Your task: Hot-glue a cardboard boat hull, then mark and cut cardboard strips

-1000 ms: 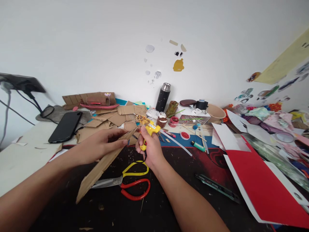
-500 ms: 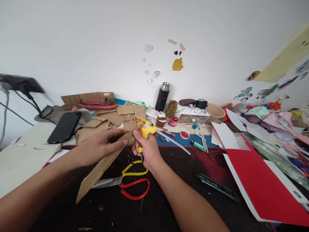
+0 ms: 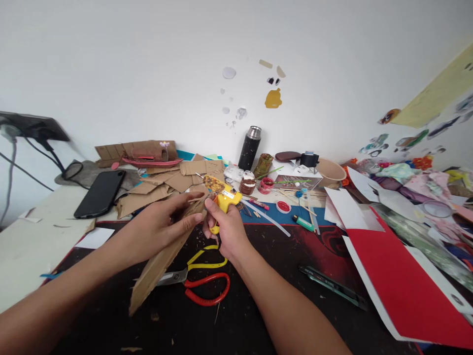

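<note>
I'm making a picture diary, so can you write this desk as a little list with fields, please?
Left hand: holding a cardboard strip
Right hand: gripping a yellow glue gun
On the dark mat: scissors, one yellow handle, one red, blades partly hidden by the strip
Far left: black phone
Near the wall: dark flask

Before us, the cardboard strip [image 3: 155,273] crosses in front of the scissors [image 3: 180,276] on the mat [image 3: 221,330], the glue gun [image 3: 224,198] at its far end. To our right lies the cutter [image 3: 332,287], then the sheet [image 3: 399,276]. Far left, the phone [image 3: 99,195] lies left of the cardboard scraps [image 3: 177,183]; the flask [image 3: 249,153] stands behind the jars [image 3: 248,186].
</note>
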A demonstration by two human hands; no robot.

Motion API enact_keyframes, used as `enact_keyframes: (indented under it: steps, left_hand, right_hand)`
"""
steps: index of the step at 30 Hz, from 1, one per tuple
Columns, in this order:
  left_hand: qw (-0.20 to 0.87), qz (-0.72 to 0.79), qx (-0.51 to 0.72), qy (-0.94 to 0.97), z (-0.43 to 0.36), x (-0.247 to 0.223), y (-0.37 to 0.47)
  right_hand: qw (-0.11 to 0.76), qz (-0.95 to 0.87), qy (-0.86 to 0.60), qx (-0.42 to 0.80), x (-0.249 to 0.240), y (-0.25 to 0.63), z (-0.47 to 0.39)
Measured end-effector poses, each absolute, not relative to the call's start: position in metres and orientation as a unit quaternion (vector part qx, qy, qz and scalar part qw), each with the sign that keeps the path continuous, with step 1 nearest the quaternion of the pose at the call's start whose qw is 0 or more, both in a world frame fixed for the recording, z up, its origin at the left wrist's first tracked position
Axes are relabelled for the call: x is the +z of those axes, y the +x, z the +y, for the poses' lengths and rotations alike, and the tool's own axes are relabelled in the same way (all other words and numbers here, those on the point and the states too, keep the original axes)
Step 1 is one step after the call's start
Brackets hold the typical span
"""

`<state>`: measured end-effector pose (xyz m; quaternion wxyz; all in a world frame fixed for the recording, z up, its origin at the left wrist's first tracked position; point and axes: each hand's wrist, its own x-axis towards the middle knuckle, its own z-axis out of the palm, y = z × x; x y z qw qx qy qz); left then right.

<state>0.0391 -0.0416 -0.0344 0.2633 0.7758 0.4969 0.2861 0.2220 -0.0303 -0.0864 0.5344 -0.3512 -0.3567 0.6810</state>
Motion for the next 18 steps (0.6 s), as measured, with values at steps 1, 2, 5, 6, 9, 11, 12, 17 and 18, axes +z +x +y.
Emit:
enact_keyframes:
  steps: [1, 2, 5, 6, 9, 11, 12, 17, 18]
  left_hand:
    - [0.262, 0.503, 0.294, 0.769, -0.0426, -0.0337, 0.0402]
    - [0.260, 0.509, 0.301, 0.763, -0.0435, -0.0331, 0.0412]
    - [0.250, 0.517, 0.315, 0.756, -0.0452, -0.0318, 0.0429]
    - [0.245, 0.517, 0.315, 0.757, -0.0455, -0.0313, 0.0431]
    - [0.231, 0.512, 0.311, 0.767, -0.0464, -0.0295, 0.0432]
    - [0.225, 0.505, 0.309, 0.774, -0.0472, -0.0283, 0.0433]
    - [0.224, 0.500, 0.309, 0.777, -0.0476, -0.0277, 0.0434]
    - [0.203, 0.478, 0.321, 0.792, -0.0501, -0.0278, 0.0457]
    - [0.198, 0.477, 0.322, 0.794, -0.0504, -0.0283, 0.0461]
  right_hand:
    - [0.533, -0.358, -0.349, 0.683, -0.0858, 0.2219, -0.0307]
    - [0.532, -0.360, -0.346, 0.684, -0.0854, 0.2218, -0.0311]
    - [0.531, -0.369, -0.332, 0.687, -0.0848, 0.2211, -0.0320]
    - [0.530, -0.372, -0.329, 0.687, -0.0849, 0.2209, -0.0321]
    - [0.529, -0.382, -0.325, 0.685, -0.0864, 0.2206, -0.0324]
    - [0.529, -0.389, -0.324, 0.681, -0.0878, 0.2209, -0.0325]
    - [0.529, -0.393, -0.324, 0.679, -0.0885, 0.2211, -0.0325]
    - [0.519, -0.413, -0.329, 0.672, -0.0902, 0.2223, -0.0329]
    - [0.517, -0.418, -0.329, 0.671, -0.0901, 0.2225, -0.0330]
